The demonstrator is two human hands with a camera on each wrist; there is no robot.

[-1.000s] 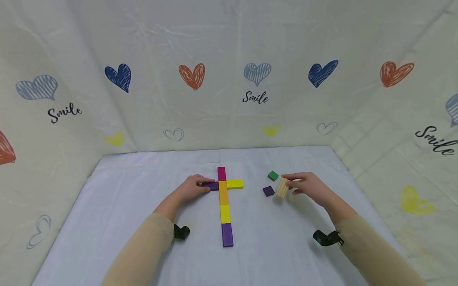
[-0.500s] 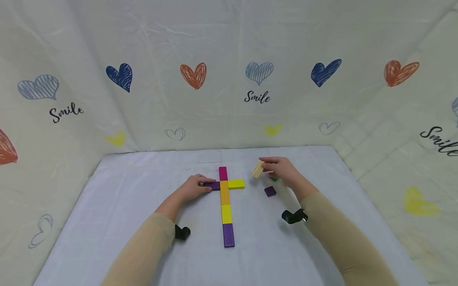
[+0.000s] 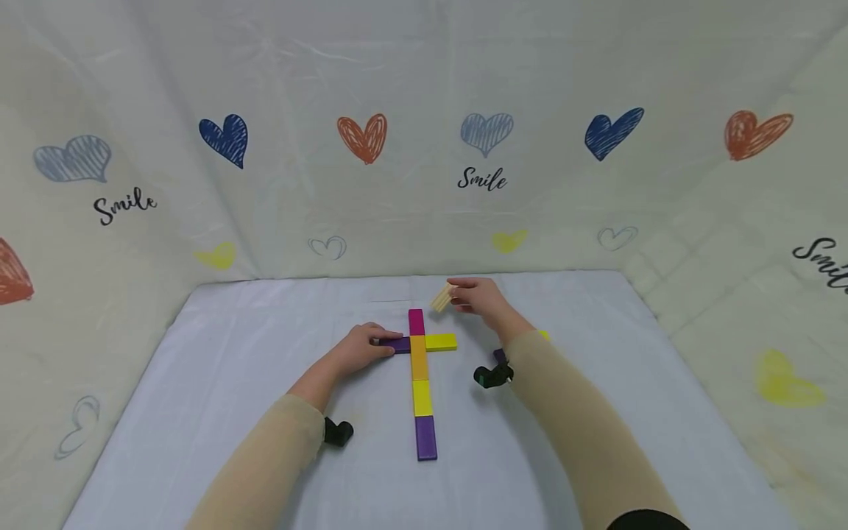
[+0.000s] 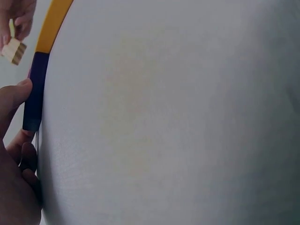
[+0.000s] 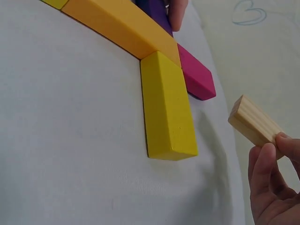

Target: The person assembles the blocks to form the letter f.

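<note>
At the left, from my remote post, I see the left hand (image 3: 361,348) low over the white-covered counter (image 3: 371,486), thumb and fingers on opposite edges of a dark purple block (image 3: 400,345). That block lies flat, its inner end against an orange block (image 3: 419,358).

In the middle runs a column of blocks, end to end: a magenta block (image 3: 416,322) at the far end, then the orange one, a yellow block (image 3: 422,398), and a bright purple block (image 3: 426,438) nearest me. A second yellow block (image 3: 441,342) sticks out to the right from the orange one, opposite the dark purple piece.

Just beyond and right of the magenta end is a pale wooden block (image 3: 440,298), tilted and, as I judge it, raised off the counter. The right hand (image 3: 480,298) pinches one end between thumb and fingers, the other end pointing left and free. I expect it to be light, stiff and hard to damage, the bare grain giving decent grip; the long sides near one end look the best hold. The painted blocks may be slicker.

Farther right, a dark block corner (image 3: 500,356) and a yellow sliver (image 3: 545,335) peek from behind the right wrist and sleeve (image 3: 570,412), too covered for me to make out their shapes.
</note>
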